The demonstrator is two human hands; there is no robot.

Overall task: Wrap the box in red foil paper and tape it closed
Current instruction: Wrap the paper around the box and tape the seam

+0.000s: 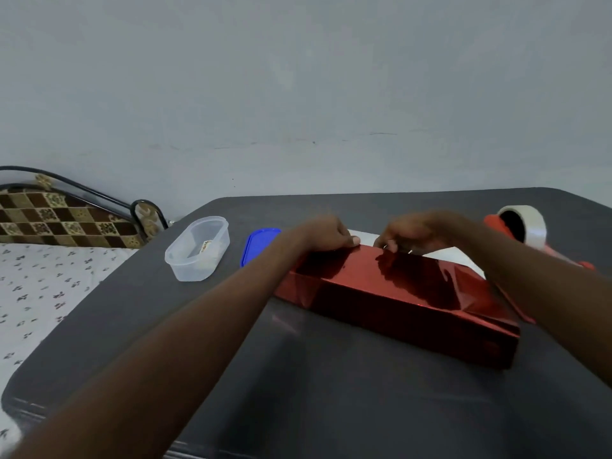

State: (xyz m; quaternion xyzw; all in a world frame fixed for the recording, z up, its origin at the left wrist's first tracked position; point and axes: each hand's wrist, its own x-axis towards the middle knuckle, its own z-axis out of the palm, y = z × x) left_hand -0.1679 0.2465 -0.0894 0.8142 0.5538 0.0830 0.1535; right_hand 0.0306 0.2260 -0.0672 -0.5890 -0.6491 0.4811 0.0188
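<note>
A long flat box covered in shiny red foil paper [400,293] lies on the dark grey table [298,376], slanting from the middle toward the right. The paper's white underside [443,253] shows along the box's far edge. My left hand [326,235] grips the far edge of the foil with curled fingers, thumb on top. Just to its right, my right hand [409,235] pinches the same far edge, fingertips down on the foil. A roll of clear tape in a red dispenser [523,226] lies beyond my right forearm.
A clear plastic tub [198,248] stands at the table's left, with its blue lid [258,245] lying beside it. A bed with a patterned sheet [43,293] and headboard [66,220] is left of the table. A pale wall rises behind.
</note>
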